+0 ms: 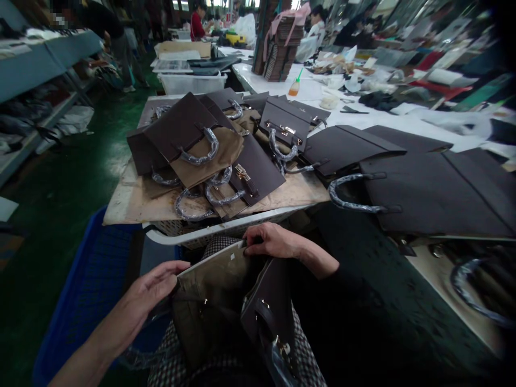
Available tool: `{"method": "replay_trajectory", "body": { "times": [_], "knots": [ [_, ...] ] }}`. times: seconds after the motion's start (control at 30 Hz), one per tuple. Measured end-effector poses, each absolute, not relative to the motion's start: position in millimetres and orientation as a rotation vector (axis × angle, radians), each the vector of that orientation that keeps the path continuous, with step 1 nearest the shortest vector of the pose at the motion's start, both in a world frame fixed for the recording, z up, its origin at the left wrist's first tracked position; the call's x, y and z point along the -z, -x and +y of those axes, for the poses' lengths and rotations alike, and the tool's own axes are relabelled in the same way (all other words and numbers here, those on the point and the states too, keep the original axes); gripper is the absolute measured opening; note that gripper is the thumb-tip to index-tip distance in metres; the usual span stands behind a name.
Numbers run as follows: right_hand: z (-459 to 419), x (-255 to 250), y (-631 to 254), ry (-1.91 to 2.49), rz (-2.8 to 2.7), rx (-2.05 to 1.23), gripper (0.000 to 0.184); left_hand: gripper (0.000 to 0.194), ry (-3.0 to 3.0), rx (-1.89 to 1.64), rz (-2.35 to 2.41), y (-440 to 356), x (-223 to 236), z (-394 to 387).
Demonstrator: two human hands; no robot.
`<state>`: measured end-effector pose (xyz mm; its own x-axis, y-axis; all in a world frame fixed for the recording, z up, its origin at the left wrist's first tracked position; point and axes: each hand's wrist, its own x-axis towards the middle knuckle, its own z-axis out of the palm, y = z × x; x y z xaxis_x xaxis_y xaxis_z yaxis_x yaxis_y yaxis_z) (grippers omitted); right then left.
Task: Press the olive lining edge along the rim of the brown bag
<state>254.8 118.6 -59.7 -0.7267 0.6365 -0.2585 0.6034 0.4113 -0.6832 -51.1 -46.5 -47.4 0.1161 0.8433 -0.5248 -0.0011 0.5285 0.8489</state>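
- Right grip point(268, 240): thumb and fingers closed in a pinch on the upper edge of a dark brown handbag point(217, 271), near that edge's right end.
- Left grip point(157, 285): digits nearly straight, touching the left end of the same edge; whether they clamp it cannot be told.
- Handbag: located on the person's lap, mouth spread, olive-brown inner face exposed between the two hands. A small white mark point(233, 256) shows near the pale upper edge. The dark front hangs to the right, with a metal clasp point(281, 345); lower portion lost in shadow.
- Checked trousers point(308, 349): visible beneath and beside the handbag.
- White basket point(169, 238): just beyond the hands, below the edge of a board point(121, 201).
- Blue crate point(72, 312): on the green floor point(38, 209), left of the person.
- Board: carries a pile of similar bags point(181, 129), overlapping at mixed angles, handles wrapped in clear film.
- Right side: further dark bags point(439, 193), lying flat.
- White surface point(248, 75) beyond: bottle with green nozzle point(295, 87), upright stack of brown pieces point(280, 48) draped with pink cloth point(296, 19).
- Background: a co-worker in red point(196, 26); another bends at left point(116, 40).
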Motion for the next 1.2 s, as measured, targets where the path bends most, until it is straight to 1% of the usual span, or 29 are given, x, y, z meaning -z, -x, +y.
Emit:
{"method": "replay_trajectory", "body": {
  "times": [0.2,0.33,0.57,0.7,0.87,1.2],
  "knots": [
    [115.3,58.0,-254.7,1.13,-2.608,-1.231,0.018,0.036,-0.871,-0.648,1.414,41.3,45.2,-30.5],
    [113.8,58.2,-256.4,1.107,-2.585,-1.244,0.018,0.032,-0.94,-0.611,1.458,39.9,41.3,-26.5],
    [113.5,59.1,-257.5,1.109,-2.55,-1.264,0.019,0.035,-1.093,-0.573,1.582,38.5,39.4,-27.9],
    [114.3,60.9,-258.7,1.079,-2.562,-1.273,0.024,0.039,-1.207,-0.552,1.647,38.0,41.8,-31.3],
    [113.5,62.5,-259.7,1.121,-2.556,-1.292,0.029,0.037,-1.265,-0.534,1.647,38.0,48.2,-35.5],
    [104.2,57.1,-255.3,1.183,-2.598,-1.12,0.027,0.039,-1.256,-0.516,1.593,44.5,70.6,-40.8]
  ]
}}
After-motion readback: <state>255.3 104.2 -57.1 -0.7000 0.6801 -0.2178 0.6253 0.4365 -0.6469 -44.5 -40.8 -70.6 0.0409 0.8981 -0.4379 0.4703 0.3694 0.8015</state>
